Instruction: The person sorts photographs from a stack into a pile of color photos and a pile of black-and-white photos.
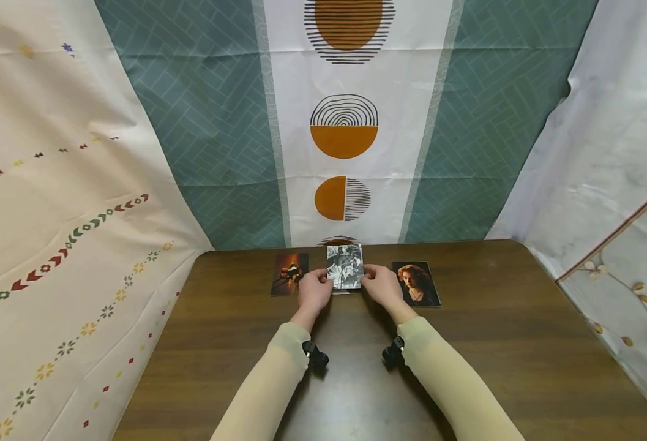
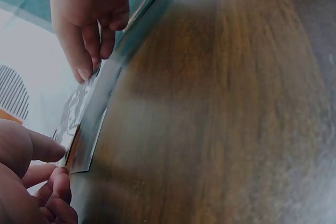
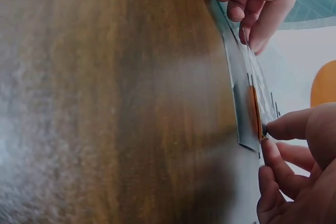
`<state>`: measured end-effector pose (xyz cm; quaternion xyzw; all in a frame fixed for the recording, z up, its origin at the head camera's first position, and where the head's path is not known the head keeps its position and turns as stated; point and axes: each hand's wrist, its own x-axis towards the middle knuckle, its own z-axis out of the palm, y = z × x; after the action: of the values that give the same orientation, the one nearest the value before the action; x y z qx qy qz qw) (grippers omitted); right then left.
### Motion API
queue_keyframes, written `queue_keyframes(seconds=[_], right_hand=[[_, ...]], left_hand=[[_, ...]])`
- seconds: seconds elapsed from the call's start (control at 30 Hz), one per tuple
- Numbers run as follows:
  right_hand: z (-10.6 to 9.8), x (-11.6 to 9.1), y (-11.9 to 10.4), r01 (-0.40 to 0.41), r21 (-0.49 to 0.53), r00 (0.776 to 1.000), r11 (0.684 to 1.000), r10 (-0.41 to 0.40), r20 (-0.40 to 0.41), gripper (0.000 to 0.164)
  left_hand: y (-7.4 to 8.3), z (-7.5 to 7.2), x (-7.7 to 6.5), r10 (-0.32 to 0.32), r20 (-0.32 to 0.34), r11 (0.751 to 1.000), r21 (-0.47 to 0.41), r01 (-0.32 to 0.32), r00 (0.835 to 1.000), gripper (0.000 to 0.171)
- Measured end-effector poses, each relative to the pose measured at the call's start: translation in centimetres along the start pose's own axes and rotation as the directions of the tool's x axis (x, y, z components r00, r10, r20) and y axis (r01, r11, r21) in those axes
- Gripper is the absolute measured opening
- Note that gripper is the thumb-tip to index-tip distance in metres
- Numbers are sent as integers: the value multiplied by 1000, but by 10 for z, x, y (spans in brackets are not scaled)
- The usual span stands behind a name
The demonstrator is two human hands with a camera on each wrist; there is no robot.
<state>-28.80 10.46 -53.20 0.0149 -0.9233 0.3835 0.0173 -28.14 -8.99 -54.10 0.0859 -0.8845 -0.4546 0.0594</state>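
as fingers (image 3: 294,125) pinch card (image 1: 345,267), pictures (image 1: 418,285) (two) flanking

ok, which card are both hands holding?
The black-and-white picture card, held between the orange-toned card and the portrait card, which lie on the table.

Middle card (image 1: 345,267) between left card (image 1: 287,275) and right card (image 1: 419,285); table (image 1: 499,331) beneath; cloth (image 1: 218,122) behind.

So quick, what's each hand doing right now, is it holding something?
Left hand: closed, pinching the left edge of the black-and-white card.
Right hand: closed, pinching the same card's right edge.
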Motion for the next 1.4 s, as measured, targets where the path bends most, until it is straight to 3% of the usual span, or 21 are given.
queue_keyframes(seconds=[0.23,0.7,0.97,1.4], right_hand=[[3,-3,0,-42,-72,999,996,42,3,45],[6,-5,3,-65,-110,997,992,68,23,44],[6,-4,0,-73,-110,997,991,75,23,47],[4,-3,0,-71,-98,997,993,74,31,47]], left_hand=[[2,3,-1,-19,34,999,45,17,999,39],[1,7,-5,-7,70,986,164,-5,998,40],[0,7,-5,3,46,983,182,-11,999,42],[0,5,-2,-2,61,984,177,-8,998,41]])
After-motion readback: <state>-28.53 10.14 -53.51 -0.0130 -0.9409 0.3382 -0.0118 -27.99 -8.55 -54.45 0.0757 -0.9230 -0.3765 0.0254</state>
